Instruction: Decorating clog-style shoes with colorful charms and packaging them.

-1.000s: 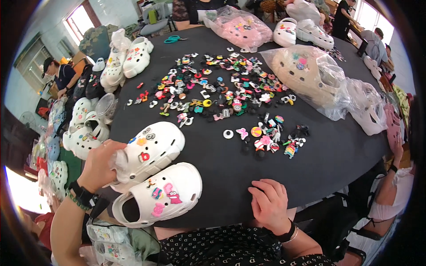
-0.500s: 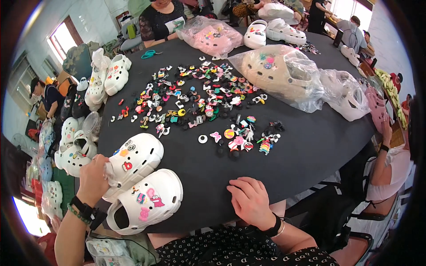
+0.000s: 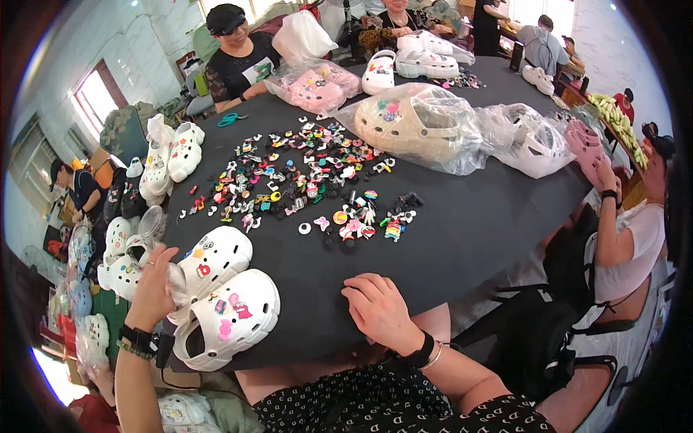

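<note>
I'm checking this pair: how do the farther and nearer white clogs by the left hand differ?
The farther clog has a red charm; the nearer clog has pink charms. Clear plastic bunches behind the farther clog; the nearer clog's opening is uncovered. Both are white.

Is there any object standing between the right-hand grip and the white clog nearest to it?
Nothing visible does: only the black tabletop lies between the right-hand grip and the nearest white clog. The loose charms lie farther back, outside this path.

The nearer white clog (image 3: pixel 229 322) is partly hiding the farther white clog (image 3: pixel 225 252). The lower edge is cutting off bagged clogs (image 3: pixel 180 410).
</note>
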`<action>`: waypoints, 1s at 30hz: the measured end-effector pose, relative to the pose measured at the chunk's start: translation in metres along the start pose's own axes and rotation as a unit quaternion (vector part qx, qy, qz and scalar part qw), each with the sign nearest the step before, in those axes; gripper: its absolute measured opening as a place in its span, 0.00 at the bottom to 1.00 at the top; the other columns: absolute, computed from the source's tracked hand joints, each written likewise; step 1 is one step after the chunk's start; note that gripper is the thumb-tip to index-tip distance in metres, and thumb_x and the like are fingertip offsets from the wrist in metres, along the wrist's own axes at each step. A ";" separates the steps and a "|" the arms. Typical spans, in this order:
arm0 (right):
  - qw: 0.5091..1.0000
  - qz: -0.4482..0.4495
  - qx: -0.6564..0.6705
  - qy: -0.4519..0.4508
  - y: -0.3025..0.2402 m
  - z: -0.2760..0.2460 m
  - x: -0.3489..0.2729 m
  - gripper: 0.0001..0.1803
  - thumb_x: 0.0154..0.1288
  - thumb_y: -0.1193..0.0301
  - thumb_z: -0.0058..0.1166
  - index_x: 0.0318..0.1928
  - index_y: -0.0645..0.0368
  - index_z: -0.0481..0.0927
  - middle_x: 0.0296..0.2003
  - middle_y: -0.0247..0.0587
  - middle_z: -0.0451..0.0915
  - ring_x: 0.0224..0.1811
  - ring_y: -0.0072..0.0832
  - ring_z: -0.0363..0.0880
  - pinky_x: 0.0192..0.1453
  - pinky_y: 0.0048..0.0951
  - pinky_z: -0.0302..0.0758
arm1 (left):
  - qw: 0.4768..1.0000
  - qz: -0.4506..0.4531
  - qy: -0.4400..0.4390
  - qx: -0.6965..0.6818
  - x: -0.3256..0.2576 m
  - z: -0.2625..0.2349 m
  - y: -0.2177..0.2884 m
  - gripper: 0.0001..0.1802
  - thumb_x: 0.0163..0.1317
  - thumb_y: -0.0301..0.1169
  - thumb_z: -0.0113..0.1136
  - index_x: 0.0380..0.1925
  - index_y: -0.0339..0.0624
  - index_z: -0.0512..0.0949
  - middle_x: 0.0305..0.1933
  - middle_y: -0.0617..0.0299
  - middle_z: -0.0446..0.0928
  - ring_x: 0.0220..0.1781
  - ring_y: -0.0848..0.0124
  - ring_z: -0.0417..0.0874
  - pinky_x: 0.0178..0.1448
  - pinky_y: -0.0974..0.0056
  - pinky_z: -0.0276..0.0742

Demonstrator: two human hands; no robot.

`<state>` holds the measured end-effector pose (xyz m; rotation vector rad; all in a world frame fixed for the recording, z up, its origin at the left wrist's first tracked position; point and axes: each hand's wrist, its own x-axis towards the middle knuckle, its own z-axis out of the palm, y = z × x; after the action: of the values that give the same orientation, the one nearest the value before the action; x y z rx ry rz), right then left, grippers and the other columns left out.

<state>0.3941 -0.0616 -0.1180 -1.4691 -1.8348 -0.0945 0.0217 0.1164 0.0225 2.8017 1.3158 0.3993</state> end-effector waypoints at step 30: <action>0.999 0.011 0.003 -0.034 0.002 0.002 0.003 0.16 0.55 0.74 0.61 0.46 0.60 0.80 0.50 0.38 0.78 0.56 0.37 0.75 0.57 0.38 0.72 | 0.992 0.034 -0.067 0.105 0.013 -0.017 0.013 0.19 0.34 0.27 0.73 0.20 0.39 0.69 0.25 0.56 0.70 0.30 0.51 0.76 0.35 0.52 0.70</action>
<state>0.3952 -0.0575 -0.1182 -1.5044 -1.8713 -0.0280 0.0356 0.1160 0.0437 2.9869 1.3079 0.0741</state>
